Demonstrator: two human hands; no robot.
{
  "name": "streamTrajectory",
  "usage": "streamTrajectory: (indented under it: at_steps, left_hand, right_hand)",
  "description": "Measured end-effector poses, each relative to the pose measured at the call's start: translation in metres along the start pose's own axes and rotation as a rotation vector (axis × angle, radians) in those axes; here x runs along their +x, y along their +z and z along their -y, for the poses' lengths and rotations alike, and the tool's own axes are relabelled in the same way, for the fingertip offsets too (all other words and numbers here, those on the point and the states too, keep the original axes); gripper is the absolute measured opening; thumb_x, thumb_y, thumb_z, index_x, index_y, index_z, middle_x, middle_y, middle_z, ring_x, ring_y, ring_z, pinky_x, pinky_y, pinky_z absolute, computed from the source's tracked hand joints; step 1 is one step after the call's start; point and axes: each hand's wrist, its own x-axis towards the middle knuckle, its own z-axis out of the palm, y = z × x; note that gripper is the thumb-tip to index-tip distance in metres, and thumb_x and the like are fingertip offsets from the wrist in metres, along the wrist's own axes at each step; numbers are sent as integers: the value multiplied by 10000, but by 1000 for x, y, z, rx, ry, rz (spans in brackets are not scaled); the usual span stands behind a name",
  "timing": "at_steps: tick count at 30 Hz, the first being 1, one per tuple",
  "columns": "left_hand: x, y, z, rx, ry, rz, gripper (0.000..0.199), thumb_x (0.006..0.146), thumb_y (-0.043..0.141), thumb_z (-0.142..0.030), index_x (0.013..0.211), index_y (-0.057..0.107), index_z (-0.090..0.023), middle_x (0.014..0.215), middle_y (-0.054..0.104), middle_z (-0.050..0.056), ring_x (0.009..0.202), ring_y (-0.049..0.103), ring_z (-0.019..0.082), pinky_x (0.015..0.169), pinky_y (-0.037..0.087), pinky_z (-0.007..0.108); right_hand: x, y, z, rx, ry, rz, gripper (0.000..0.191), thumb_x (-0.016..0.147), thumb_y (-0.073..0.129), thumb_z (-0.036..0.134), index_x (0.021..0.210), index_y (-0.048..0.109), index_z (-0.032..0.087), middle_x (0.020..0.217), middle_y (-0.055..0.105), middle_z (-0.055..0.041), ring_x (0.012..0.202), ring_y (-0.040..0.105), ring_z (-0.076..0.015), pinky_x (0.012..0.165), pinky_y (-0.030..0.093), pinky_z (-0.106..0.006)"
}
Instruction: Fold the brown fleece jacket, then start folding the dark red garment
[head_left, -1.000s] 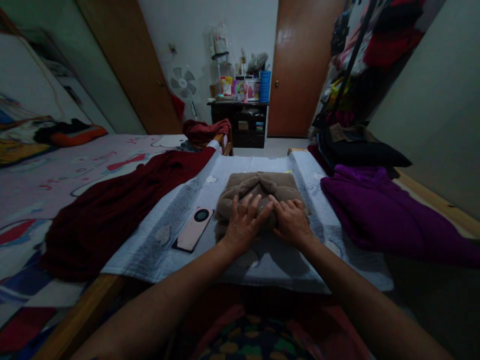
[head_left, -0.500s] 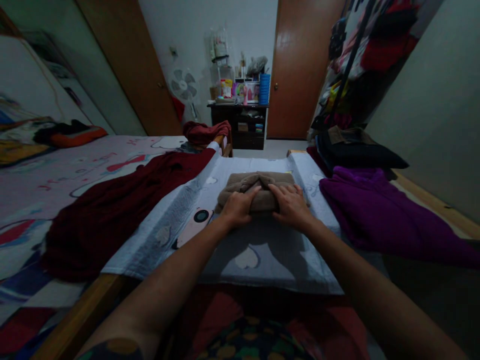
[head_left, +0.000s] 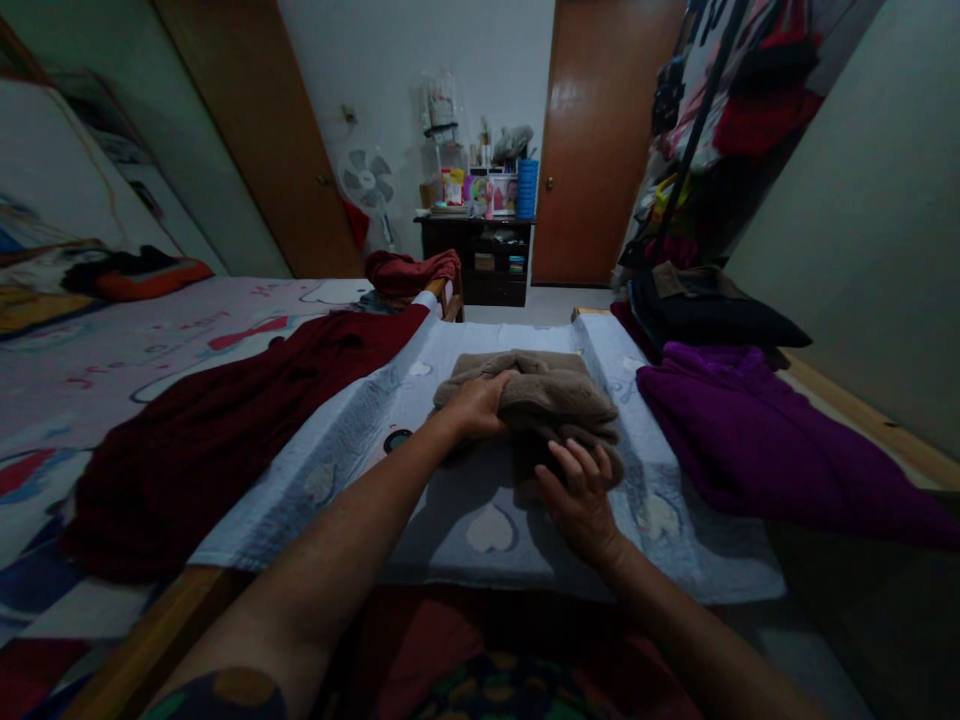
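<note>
A thick brown folded garment (head_left: 555,395) lies on the pale blue cloth with heart prints (head_left: 450,555). My left hand (head_left: 476,405) grips its left side, thumb on top, and that near edge looks lifted. Just in front of the garment's right near edge is my right hand (head_left: 581,490), its fingers spread and curved; whether the fingertips touch the fabric I cannot tell. A pink phone (head_left: 381,452) with a round dark camera ring lies left of the garment, partly covered by my left forearm.
A dark red garment (head_left: 247,420) spreads over the bed at left. To the right lie a purple garment (head_left: 757,430) and a stack of dark folded clothes (head_left: 705,310). A wooden rail (head_left: 180,620) runs at lower left. Farther back stand a fan (head_left: 367,178) and a dark cabinet (head_left: 472,265).
My right hand has let go of the garment's middle and moved down toward me, fingers now spread. The garment's near right part has shifted and bunched up. My left hand stays on its left side.
</note>
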Motion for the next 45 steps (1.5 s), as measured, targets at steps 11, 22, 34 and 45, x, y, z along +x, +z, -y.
streamTrajectory:
  at_steps: [11,22,34,45]
  left_hand:
    - [-41,60,-30,187,-37,-78,831,699,638,-247,1458,304,-184,1105,677,108,1022,621,299,894,418,408]
    - [-66,88,-35,166,15,-69,769,693,683,-250,1399,393,-156,1108,668,114,1027,600,287,933,404,411]
    - [-34,64,-16,89,-73,46,554,735,602,-199,1282,529,-245,1077,716,64,960,677,263,802,500,337]
    - [-82,65,-24,25,178,-93,676,762,715,-443,1346,434,-253,1314,590,90,1233,507,272,1143,93,581]
  right_hand:
    - [-18,-34,-14,152,226,-7,195,877,575,171,1067,613,197,1202,523,-117,1146,471,-277,975,391,-466]
    - [-28,-13,0,183,215,231,93,889,581,220,853,665,201,860,569,-59,844,459,-219,774,351,-363]
    - [-29,-5,2,108,146,109,173,871,590,185,1008,673,250,973,581,-62,942,492,-228,876,362,-398]
    - [15,-26,-41,240,45,331,395,872,595,360,1238,550,221,1334,563,-97,1352,374,-298,1147,146,-556]
